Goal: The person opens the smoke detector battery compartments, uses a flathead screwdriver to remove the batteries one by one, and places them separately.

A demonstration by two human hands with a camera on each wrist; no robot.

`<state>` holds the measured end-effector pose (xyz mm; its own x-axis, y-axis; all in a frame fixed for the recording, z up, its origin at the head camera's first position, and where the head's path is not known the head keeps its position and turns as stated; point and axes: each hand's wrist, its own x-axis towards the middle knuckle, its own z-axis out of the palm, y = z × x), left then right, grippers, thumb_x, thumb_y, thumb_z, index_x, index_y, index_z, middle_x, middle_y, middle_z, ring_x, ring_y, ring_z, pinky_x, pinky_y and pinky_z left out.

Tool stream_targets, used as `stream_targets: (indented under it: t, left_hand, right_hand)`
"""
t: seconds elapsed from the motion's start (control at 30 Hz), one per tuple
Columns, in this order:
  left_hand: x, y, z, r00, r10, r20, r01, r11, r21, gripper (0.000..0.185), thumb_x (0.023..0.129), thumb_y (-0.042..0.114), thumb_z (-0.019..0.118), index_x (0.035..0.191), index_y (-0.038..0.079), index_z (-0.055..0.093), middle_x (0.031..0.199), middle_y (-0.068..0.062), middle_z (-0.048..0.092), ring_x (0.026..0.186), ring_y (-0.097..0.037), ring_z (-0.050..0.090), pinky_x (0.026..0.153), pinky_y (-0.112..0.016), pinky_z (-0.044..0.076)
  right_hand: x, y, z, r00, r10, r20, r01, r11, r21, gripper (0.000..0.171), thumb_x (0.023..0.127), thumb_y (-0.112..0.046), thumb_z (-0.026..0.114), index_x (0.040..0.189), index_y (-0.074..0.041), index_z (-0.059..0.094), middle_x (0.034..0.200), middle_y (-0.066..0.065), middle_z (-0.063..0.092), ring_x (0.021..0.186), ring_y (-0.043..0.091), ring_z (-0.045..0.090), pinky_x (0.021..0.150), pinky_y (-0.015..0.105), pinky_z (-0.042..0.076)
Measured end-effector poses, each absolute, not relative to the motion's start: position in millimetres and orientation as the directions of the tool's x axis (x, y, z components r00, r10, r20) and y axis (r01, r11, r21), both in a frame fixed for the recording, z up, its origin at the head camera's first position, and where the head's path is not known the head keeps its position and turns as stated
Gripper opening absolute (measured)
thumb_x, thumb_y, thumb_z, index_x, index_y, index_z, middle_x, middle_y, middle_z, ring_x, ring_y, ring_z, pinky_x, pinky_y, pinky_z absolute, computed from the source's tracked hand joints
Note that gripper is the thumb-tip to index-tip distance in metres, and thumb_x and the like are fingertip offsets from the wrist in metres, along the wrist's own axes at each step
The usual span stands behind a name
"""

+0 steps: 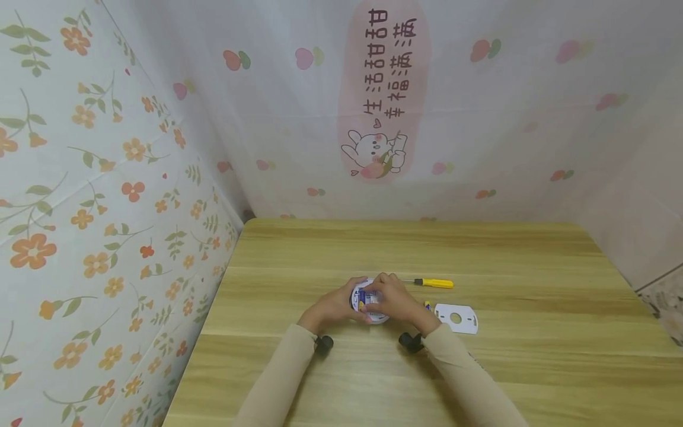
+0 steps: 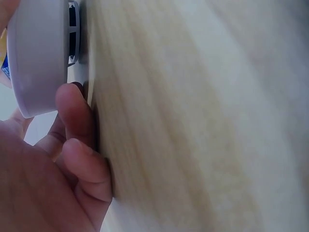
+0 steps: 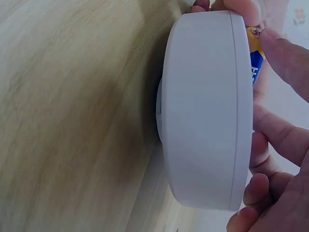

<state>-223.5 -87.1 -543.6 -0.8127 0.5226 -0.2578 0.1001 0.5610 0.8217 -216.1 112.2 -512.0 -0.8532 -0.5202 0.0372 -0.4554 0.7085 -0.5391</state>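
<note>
We judge the round white device light, rigid, smooth (slippery rim); left hand cups its side, right hand pinches the battery.

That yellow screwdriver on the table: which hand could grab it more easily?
Probably the right hand: the screwdriver lies just beyond it on that side, while the left hand holds the round white device farther away.
</note>
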Motion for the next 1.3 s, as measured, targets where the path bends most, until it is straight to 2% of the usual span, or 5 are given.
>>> stream_targets:
  t: [0.33,0.6,0.83,1.13,1.3]
  left_hand:
    - [-222,-85,-539,-0.828,0.492,-0.27,0.063,0.56,0.826,0.106,0.065,0.052,0.084,0.15,0.036,0.024,0.133,0.002,0.057,0.111,-0.014,0.055,0.098,-0.043,0.043]
    - [-223,-82,-533,-0.836,0.466,-0.29,0.029,0.565,0.825,0.107,0.064,0.049,0.086,0.15,0.039,0.023,0.144,-0.002,0.049,0.124,-0.025,0.05,0.104,-0.052,0.039]
    - [-226,-82,-533,-0.835,0.474,-0.281,0.068,0.594,0.801,0.109,0.064,0.049,0.086,0.151,0.036,0.023,0.147,-0.006,0.047,0.128,-0.029,0.048,0.106,-0.051,0.037]
    - [-220,-84,-535,-0.836,0.472,-0.278,0.045,0.565,0.824,0.111,0.063,0.046,0.088,0.151,0.035,0.023,0.146,-0.008,0.047,0.13,-0.031,0.047,0.106,-0.053,0.036]
    - [-218,-84,-538,-0.839,0.468,-0.278,0.045,0.57,0.821,0.111,0.062,0.046,0.088,0.152,0.034,0.023,0.147,-0.01,0.046,0.13,-0.032,0.047,0.106,-0.054,0.037]
  right_hand:
    - [-219,128,-503,-0.86,-0.507,0.054,-0.437,0.679,-0.589,0.046,0.079,-0.037,0.077,0.114,-0.007,0.069,0.108,0.008,0.061,0.091,0.019,0.043,0.077,0.029,0.034]
    - [-221,152,-496,-0.877,-0.477,0.063,-0.42,0.695,-0.584,0.045,0.082,-0.034,0.076,0.117,-0.007,0.068,0.102,0.007,0.063,0.094,0.021,0.047,0.08,0.033,0.033]
    - [-219,169,-495,-0.892,-0.45,0.049,-0.386,0.7,-0.601,0.044,0.082,-0.034,0.075,0.117,-0.008,0.067,0.098,0.007,0.06,0.093,0.021,0.046,0.081,0.034,0.032]
    - [-213,188,-503,-0.902,-0.43,0.045,-0.375,0.728,-0.574,0.044,0.082,-0.031,0.076,0.118,-0.007,0.067,0.098,0.007,0.059,0.089,0.02,0.047,0.079,0.033,0.033]
    - [-210,198,-511,-0.903,-0.429,0.03,-0.384,0.772,-0.506,0.046,0.081,-0.032,0.076,0.117,-0.004,0.067,0.103,0.011,0.062,0.088,0.021,0.048,0.078,0.035,0.039]
